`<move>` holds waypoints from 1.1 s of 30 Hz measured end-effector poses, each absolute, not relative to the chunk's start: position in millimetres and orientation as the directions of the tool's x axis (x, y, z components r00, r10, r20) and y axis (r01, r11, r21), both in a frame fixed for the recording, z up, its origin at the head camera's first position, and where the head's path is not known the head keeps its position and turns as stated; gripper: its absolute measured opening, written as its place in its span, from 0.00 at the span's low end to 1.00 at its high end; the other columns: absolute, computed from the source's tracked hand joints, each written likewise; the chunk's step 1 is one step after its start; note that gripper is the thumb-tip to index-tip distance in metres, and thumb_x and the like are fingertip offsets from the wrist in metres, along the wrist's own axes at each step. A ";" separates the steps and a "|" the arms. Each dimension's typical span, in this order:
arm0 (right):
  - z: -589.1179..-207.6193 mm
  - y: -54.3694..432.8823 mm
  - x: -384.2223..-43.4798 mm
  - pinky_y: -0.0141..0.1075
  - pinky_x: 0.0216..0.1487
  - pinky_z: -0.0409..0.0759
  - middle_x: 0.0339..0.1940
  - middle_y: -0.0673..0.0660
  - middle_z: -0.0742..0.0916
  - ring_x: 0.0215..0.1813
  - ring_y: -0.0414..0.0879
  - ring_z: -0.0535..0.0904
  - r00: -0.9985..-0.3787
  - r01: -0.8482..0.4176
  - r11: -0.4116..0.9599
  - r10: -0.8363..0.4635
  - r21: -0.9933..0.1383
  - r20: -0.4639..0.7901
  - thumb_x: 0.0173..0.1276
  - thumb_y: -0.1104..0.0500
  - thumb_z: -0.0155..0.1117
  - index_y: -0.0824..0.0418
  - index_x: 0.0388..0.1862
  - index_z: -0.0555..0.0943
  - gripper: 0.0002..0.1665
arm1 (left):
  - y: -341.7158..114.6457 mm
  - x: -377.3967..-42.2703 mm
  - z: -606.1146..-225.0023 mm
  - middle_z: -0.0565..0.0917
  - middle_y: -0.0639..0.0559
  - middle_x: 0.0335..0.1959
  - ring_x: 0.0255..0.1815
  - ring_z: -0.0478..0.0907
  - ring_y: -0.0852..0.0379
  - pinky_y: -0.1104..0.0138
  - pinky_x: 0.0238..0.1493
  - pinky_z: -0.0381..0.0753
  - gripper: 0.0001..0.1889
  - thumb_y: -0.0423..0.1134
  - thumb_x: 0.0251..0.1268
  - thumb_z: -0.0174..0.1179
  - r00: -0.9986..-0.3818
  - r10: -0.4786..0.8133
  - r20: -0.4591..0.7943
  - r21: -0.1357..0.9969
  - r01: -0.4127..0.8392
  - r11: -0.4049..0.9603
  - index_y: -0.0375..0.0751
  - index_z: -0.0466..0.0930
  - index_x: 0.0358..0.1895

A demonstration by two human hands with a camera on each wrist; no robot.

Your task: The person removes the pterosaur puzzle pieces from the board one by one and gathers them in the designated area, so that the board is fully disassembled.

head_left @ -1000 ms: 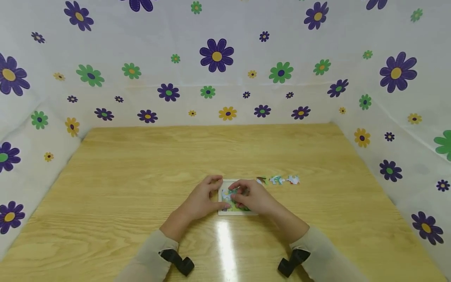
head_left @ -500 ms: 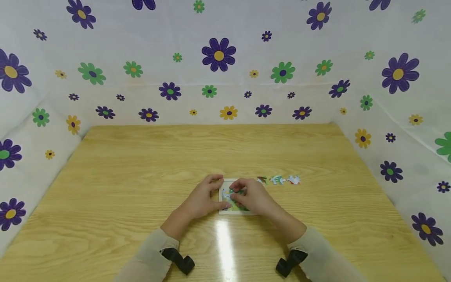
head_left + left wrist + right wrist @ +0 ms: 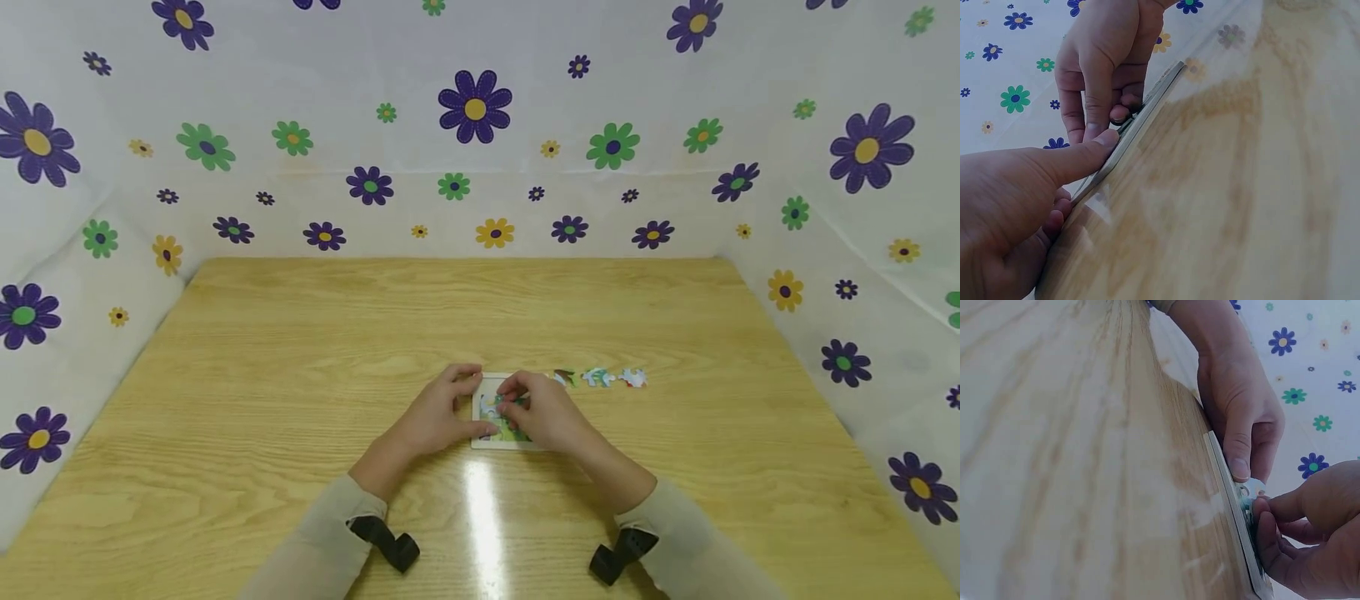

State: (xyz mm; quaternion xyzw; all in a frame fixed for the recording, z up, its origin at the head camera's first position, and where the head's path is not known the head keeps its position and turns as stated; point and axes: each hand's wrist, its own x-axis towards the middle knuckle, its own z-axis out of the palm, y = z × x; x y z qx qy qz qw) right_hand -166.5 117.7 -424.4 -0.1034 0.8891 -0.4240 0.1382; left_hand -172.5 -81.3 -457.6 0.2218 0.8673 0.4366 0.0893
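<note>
A small jigsaw tray (image 3: pixel 504 446) with a pale rim lies on the wooden table, its colourful picture partly filled with pieces. My left hand (image 3: pixel 431 421) holds its left side, thumb on the lower left and fingers at the upper left corner. Over the picture, my right hand (image 3: pixel 553 419) pinches a jigsaw piece between thumb and fingertips; those fingers hide most of it. Light blue puzzle surface (image 3: pixel 1254 486) shows beside the fingertips in the right wrist view. From the left wrist, the tray edge (image 3: pixel 1154 106) appears nearly side-on beneath both hands.
Three loose jigsaw pieces lie in a row right of the tray's top: a brown and green one (image 3: pixel 564 378), a blue-green one (image 3: pixel 598 377) and a whitish one (image 3: pixel 633 378). Flower-printed cloth (image 3: pixel 315 100) encloses the table's back and sides.
The head view has shifted slightly. My left hand stays on the tray, while my right fingertips make only small movements over the same part of the picture.
</note>
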 end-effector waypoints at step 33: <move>-431.7 129.8 -177.9 0.35 0.34 0.85 0.32 0.57 0.89 0.29 0.42 0.85 -0.905 -0.025 0.490 -0.380 -0.871 -0.188 0.70 0.63 0.66 0.65 0.43 0.82 0.06 | -80.0 -174.9 -454.3 0.62 0.51 0.77 0.68 0.68 0.49 0.57 0.60 0.74 0.45 0.47 0.57 0.74 -0.885 0.464 -0.025 0.794 0.265 0.548 0.33 0.62 0.74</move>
